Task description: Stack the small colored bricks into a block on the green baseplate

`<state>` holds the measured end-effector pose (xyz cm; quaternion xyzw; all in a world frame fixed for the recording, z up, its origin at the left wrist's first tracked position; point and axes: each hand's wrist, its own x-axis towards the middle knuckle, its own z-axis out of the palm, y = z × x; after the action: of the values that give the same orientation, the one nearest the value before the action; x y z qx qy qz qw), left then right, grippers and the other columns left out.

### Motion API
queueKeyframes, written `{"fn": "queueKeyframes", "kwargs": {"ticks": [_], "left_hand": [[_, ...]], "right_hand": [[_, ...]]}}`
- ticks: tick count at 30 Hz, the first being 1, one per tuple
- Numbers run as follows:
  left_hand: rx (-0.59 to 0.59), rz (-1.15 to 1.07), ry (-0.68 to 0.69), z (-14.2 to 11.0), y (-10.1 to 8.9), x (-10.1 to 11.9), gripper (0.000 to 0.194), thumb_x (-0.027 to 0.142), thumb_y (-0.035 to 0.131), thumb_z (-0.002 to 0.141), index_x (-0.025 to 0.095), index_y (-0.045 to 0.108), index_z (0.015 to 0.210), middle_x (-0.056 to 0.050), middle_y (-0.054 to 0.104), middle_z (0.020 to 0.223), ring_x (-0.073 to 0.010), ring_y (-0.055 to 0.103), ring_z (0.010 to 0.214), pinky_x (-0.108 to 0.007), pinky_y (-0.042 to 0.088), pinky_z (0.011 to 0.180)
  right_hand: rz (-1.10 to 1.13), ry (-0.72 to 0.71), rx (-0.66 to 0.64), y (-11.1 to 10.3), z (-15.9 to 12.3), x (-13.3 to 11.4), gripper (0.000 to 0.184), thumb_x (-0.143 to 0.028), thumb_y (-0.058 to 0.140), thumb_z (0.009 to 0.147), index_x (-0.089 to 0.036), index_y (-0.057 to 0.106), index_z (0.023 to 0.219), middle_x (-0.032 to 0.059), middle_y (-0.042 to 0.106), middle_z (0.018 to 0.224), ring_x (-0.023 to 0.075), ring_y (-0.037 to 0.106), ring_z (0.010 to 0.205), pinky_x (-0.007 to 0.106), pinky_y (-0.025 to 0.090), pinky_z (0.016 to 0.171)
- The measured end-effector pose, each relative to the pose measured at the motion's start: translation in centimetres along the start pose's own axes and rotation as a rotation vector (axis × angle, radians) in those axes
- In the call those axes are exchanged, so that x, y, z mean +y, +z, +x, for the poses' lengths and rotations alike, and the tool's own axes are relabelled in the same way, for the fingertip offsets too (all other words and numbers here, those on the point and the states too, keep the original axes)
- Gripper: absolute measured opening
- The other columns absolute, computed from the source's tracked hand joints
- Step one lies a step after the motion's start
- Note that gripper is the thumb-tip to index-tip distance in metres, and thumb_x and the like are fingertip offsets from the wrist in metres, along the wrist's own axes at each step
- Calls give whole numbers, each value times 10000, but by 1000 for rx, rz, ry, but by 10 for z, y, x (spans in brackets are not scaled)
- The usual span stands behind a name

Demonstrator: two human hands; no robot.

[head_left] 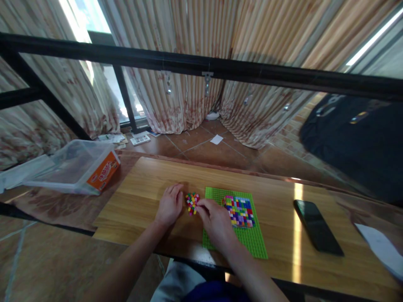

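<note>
A small pile of many-coloured toy bricks (192, 204) lies on the wooden board, between my two hands. My left hand (170, 205) rests on the wood just left of the pile, its fingers stretched out and holding nothing. At the pile's right edge, my right hand (217, 218) has thumb and forefinger pinched together; whatever is between the fingertips is too small to make out. Under and beyond that hand lies a green studded baseplate (256, 241), partly covered by it. On the plate sits a dense multicoloured block of bricks (241, 212).
A dark phone (317, 228) lies on the wooden board (277, 251) to the right, near white paper (380, 247). At the left stands a clear plastic bin (72, 167) with an orange label. A black metal bar (189, 63) crosses beyond the board, before striped curtains (189, 100).
</note>
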<state>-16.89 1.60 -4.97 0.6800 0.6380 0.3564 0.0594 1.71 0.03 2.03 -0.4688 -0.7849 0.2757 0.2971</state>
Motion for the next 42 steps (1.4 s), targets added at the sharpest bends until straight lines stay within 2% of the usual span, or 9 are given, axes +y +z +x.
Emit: {"fn": "queueKeyframes", "kwargs": {"ticks": [2, 5, 9, 13, 20, 27, 36, 42], "left_hand": [[3, 5, 3, 0, -1, 0, 283, 223, 407, 927, 173, 587, 1139, -105, 650, 1140, -233, 590, 1107, -425, 494, 990], [6, 5, 2, 1, -1, 1, 282, 234, 408, 924, 164, 589, 1129, -112, 652, 1127, -236, 592, 1101, -428, 494, 988], [4, -4, 4, 1, 0, -2, 279, 258, 414, 920, 174, 596, 1114, -110, 657, 1121, -241, 594, 1103, -434, 495, 987], [13, -5, 7, 1, 2, -5, 272, 274, 422, 913, 185, 601, 1099, -102, 660, 1110, -244, 597, 1096, -434, 495, 985], [18, -6, 14, 2, 2, -6, 269, 275, 428, 907, 184, 608, 1085, -102, 662, 1105, -243, 600, 1088, -431, 498, 983], [6, 8, -3, 1, 2, -4, 262, 247, 439, 894, 182, 614, 1079, -101, 658, 1113, -241, 597, 1097, -412, 494, 990], [6, 32, -1, 1, 2, 0, 263, 198, 449, 881, 173, 622, 1078, -96, 659, 1113, -239, 588, 1100, -409, 476, 1008], [7, 16, 6, 1, 2, 1, 251, 191, 464, 880, 165, 624, 1072, -99, 654, 1108, -237, 589, 1078, -403, 490, 983]], "right_hand": [[159, 27, 79, -9, -16, 1, 151, -246, 554, 907, -240, 700, 869, 17, 702, 846, 149, 653, 786, 251, 489, 716], [267, 111, 222, -31, -36, 11, 145, -301, 590, 884, -247, 725, 885, 31, 704, 867, 159, 656, 794, 270, 515, 709], [223, 199, 306, -64, -47, 32, 214, -351, 560, 895, -248, 731, 972, 60, 707, 979, 184, 661, 885, 309, 538, 766], [101, 182, 329, -83, -35, 48, 258, -359, 519, 905, -232, 733, 974, 71, 702, 974, 193, 657, 886, 324, 536, 785], [-124, -16, 131, -84, 5, 57, 226, -265, 518, 913, -249, 741, 949, 45, 716, 964, 193, 640, 927, 340, 504, 856], [-270, -127, -101, -88, 23, 58, 250, -202, 501, 914, -248, 717, 1029, 32, 716, 947, 176, 630, 901, 316, 485, 851], [-315, -161, -177, -96, 36, 56, 267, -177, 536, 848, -250, 734, 1012, 17, 739, 944, 175, 663, 895, 297, 492, 840], [-384, -131, -300, -103, 47, 53, 259, -145, 562, 822, -229, 743, 987, 23, 752, 922, 165, 686, 847, 271, 494, 811]]}}
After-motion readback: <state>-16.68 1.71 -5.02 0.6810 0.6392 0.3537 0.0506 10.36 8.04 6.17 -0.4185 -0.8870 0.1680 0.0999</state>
